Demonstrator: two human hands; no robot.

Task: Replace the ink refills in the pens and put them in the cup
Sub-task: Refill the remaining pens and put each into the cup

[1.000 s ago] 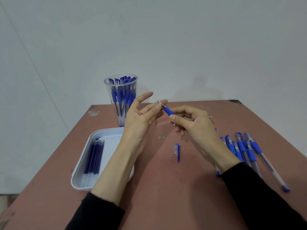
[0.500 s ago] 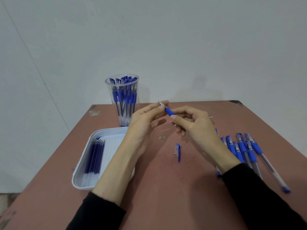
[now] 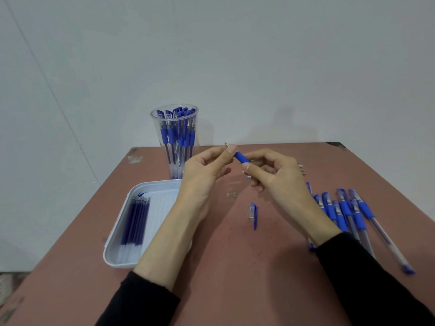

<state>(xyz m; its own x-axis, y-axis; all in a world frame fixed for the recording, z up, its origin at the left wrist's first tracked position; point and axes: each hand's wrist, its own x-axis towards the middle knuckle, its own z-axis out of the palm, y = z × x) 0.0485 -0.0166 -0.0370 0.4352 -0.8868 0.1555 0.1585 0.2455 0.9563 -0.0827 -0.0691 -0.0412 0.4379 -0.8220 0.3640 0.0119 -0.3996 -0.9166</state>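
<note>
Pen (image 3: pixel 240 157) is hanging above table (image 3: pixel 235 267) ctr, long axis running 10-to-4 o'clock, tip at 10. L hand (image 3: pixel 202 175) is pinching the tip end, R hand (image 3: pixel 275 177) is gripping the barrel behind the blue grip, hands close but apart. Cup (image 3: pixel 175 142) is standing at 10 o'clock from pen, nearer L hand; refill tray (image 3: pixel 162 208) at 8.

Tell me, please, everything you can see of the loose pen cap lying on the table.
The pen cap is small: a clear, plastic-looking sleeve with a blue end and a blue clip along one side. It lies flat on the reddish-brown table, off any pen, its length running roughly away from the person. It sits between the white tray and the loose pens, apart from both. Only the table touches it.
</note>
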